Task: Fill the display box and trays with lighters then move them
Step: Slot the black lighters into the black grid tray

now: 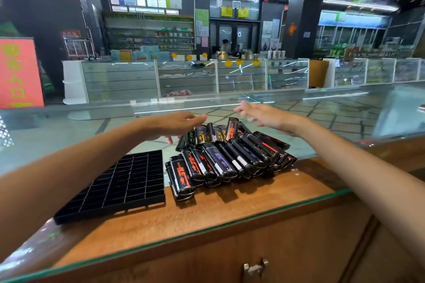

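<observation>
A heap of several black lighters (227, 156) with red, purple and yellow print lies on the glass counter top, a few leaning upright at the back. A black plastic tray (122, 184) divided into many small cells sits just left of the heap with nothing in its cells. My left hand (174, 125) hovers over the heap's far left corner, fingers relaxed and pointing right. My right hand (264, 115) is raised above the heap's far right side, fingers spread and blurred. Neither hand holds anything.
The glass top (230, 220) covers a wooden counter with a drawer handle (255, 267) below. Its front edge runs close to me. Beyond it are more glass display counters (184, 80) and shop shelves, with a person far behind one.
</observation>
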Available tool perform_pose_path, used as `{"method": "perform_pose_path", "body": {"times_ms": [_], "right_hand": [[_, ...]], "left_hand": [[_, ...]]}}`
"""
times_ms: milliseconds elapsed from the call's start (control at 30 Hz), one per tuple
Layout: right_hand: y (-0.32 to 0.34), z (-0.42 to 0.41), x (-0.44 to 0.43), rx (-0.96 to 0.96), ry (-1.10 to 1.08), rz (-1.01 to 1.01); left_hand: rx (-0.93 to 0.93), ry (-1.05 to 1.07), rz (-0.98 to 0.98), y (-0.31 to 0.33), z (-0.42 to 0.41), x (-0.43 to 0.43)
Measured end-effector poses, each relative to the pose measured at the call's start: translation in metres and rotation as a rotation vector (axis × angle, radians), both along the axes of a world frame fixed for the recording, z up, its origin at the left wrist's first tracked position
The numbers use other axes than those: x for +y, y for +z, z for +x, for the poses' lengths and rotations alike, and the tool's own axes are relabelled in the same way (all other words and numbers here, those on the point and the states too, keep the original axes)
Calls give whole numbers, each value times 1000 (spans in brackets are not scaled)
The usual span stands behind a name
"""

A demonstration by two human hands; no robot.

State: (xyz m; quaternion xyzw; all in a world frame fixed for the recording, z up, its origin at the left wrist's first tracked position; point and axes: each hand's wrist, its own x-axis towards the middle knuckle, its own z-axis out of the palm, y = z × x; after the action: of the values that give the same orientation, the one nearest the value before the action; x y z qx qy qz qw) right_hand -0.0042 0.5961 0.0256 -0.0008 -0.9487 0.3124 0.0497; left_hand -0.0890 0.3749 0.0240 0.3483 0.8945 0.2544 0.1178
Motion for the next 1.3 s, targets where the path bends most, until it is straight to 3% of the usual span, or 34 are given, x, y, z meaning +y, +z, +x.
{"method": "perform_pose_path", "body": {"times_ms": [67,133,300,533,667,867,1133,1200,1300], "right_hand": [[-7,17,13,60,-113,-38],[-20,34,23,109,-174,63],[-36,56,21,240,-201,149],[-45,71,24,302,-439,215],[-53,64,21,360,-538,143],[-54,71,10,448,-595,144],[-47,89,-7,375,-597,200],[-45,97,-12,434,-602,187],[-43,119,-31,698,-564,205]], "left_hand": [[42,40,85,1,5,-11],[75,51,126,-4,9,-22],[97,31,105,-14,23,-23],[112,113,249,-5,36,-54],[311,154,349,-5,42,-121],[416,90,123,-40,62,-177],[391,164,81,-38,65,-196],[477,191,151,-36,76,-187],[553,185,392,-27,110,-146]]}}
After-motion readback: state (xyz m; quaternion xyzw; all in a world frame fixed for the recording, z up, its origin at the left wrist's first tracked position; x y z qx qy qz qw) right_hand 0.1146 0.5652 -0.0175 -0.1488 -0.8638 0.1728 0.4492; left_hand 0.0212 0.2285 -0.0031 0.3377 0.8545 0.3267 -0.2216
